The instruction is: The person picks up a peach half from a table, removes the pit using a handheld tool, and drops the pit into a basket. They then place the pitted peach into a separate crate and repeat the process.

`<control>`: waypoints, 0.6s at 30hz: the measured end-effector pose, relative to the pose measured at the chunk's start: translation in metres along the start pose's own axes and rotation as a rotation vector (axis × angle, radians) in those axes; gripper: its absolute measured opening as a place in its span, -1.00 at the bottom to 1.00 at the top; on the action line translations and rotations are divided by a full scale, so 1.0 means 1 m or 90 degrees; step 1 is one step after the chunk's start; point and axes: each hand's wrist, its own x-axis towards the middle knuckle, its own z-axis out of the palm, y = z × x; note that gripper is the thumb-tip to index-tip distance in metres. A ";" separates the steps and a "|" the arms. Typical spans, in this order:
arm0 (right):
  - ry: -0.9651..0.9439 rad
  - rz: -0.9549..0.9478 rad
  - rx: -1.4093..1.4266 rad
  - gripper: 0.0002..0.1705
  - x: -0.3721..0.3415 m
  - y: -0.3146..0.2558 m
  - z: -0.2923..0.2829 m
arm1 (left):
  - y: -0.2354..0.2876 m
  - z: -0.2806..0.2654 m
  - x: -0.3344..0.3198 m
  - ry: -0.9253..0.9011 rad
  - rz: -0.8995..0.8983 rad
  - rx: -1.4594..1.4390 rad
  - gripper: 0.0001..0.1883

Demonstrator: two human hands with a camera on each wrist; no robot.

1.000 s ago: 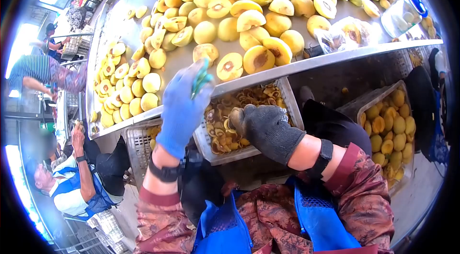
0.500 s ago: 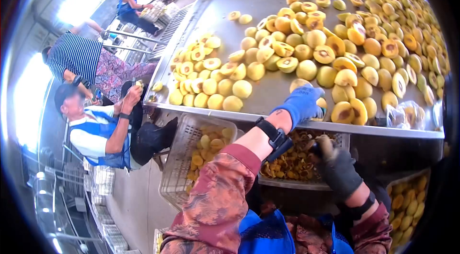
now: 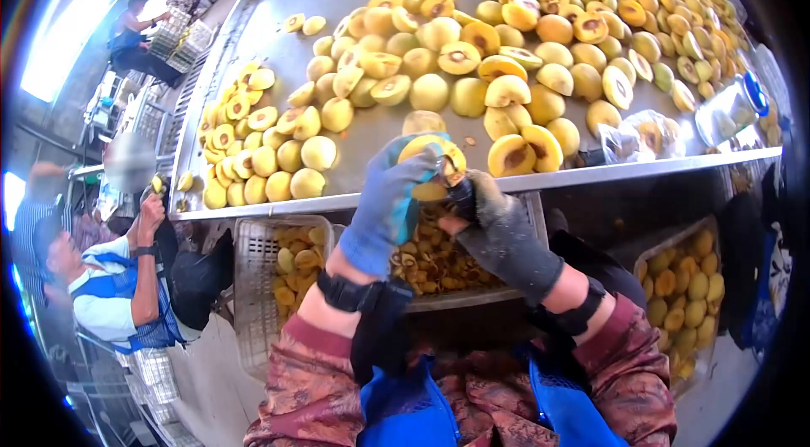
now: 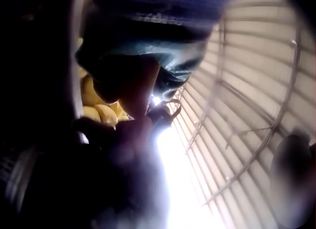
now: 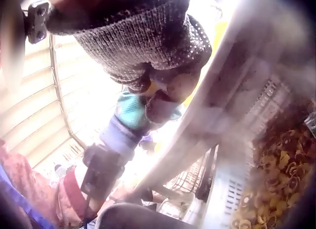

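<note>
My left hand (image 3: 384, 207), in a blue glove with teal coating, grips a yellow peach half (image 3: 422, 146) just in front of the metal table's edge. Its cut side faces the right hand. My right hand (image 3: 510, 232), in a dark grey knitted glove, holds a small tool (image 3: 460, 194) with a dark handle against the peach half. A thin curved loop (image 4: 174, 106) shows at the tool's end in the left wrist view. Glove fingers (image 5: 148, 83) hide most of the fruit in the right wrist view. Below both hands stands a crate (image 3: 464, 301) of brown peach scraps.
Many peach halves (image 3: 430, 91) are spread over the metal table (image 3: 283, 59). A plastic bag (image 3: 645, 137) and a clear jar (image 3: 727, 120) with a blue lid lie near its right edge. Crates of peaches (image 3: 253, 278) flank my legs. A seated person (image 3: 126, 295) works at left.
The left hand reached to the table, took hold of a peach half and drew it back to the right hand. The tool now meets the fruit. The head view swung left, then back.
</note>
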 end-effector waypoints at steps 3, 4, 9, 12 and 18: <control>-0.008 -0.055 0.079 -0.45 0.000 0.005 0.013 | -0.006 0.004 -0.017 0.062 -0.030 -0.093 -0.63; -0.017 -0.058 0.078 -0.45 -0.001 0.007 0.016 | -0.006 0.008 -0.020 0.074 -0.044 -0.150 -0.59; -0.009 -0.090 0.042 -0.54 0.001 0.010 0.024 | -0.002 0.013 -0.028 0.084 0.032 -0.127 -0.46; -0.021 -0.052 0.039 -0.56 0.001 0.012 0.027 | -0.007 0.007 -0.027 0.076 0.054 -0.156 -0.46; -0.037 -0.005 0.017 -0.68 -0.001 0.008 0.030 | -0.020 -0.003 -0.026 0.055 0.162 -0.054 -0.48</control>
